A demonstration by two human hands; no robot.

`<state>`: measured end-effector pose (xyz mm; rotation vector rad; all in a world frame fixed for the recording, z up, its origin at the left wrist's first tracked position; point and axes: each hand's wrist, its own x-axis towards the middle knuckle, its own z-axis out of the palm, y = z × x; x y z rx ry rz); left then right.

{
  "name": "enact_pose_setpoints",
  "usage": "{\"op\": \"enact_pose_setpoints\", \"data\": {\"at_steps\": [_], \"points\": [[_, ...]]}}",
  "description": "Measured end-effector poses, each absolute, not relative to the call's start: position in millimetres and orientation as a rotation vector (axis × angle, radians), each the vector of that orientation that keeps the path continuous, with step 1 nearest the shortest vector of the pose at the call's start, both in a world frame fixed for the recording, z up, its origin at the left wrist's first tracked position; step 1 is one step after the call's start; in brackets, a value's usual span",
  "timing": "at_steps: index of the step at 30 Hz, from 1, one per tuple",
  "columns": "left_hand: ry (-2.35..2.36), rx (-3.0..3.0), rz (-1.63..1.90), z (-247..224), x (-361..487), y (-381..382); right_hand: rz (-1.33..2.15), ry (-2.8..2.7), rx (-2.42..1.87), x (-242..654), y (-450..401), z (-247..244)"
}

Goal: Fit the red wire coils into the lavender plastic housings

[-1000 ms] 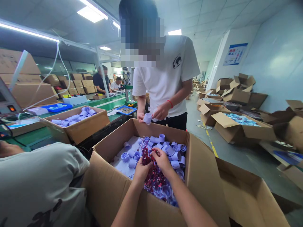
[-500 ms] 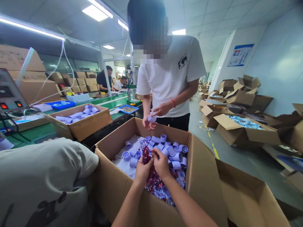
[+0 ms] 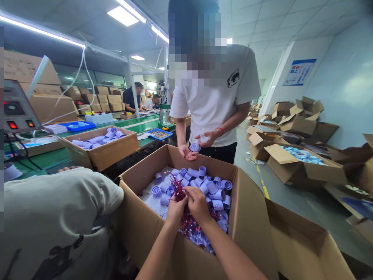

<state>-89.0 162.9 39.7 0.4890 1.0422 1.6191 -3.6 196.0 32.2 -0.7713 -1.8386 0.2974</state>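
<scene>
The left hand (image 3: 175, 210) is curled closed around a bunch of red parts (image 3: 176, 186), held upright with thin ends sticking out at the top. The right hand (image 3: 198, 203) meets it just beside, thumb and fingertips drawn together on the bunch's edge; which piece they pinch is hidden. Both hands are inside a large box (image 3: 138, 217), over a heap (image 3: 187, 224) of more red parts. White cups (image 3: 218, 194) lie jumbled beyond and to the right, some on their sides, some upright; a few rest on a pale sheet (image 3: 150, 202) at the left. Across the box, a co-worker (image 3: 214, 109) in a white shirt holds a cup (image 3: 194, 146) between two hands. To the left, a smaller box (image 3: 116, 151) of cups stands by a green bench (image 3: 142, 126).
</scene>
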Motion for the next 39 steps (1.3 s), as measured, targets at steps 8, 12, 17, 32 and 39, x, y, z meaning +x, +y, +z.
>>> {"op": "enact_pose_setpoints", "data": {"at_steps": [8, 12, 17, 32, 39], "points": [[1.007, 0.464, 1.655, 42.2, -87.7, 160.3, 0.077, -1.993, -0.686, -1.2, 194.3, 35.4], [0.989, 0.457, 1.666, 41.9, -86.6, 160.2, -0.010, -2.028, -0.661, -1.0, 191.7, 39.0], [0.976, 0.483, 1.668, 40.7, -88.4, 161.7, -0.023, -2.057, -0.610, -3.4, 188.3, 37.4], [1.065, 0.341, 1.601, 38.6, -93.8, 167.9, 0.613, -1.712, -1.381, 5.8, 206.0, 31.5], [1.016, 0.408, 1.658, 36.4, -95.7, 168.3, 1.187, -1.658, -1.059, -4.8, 206.4, 20.2]]}}
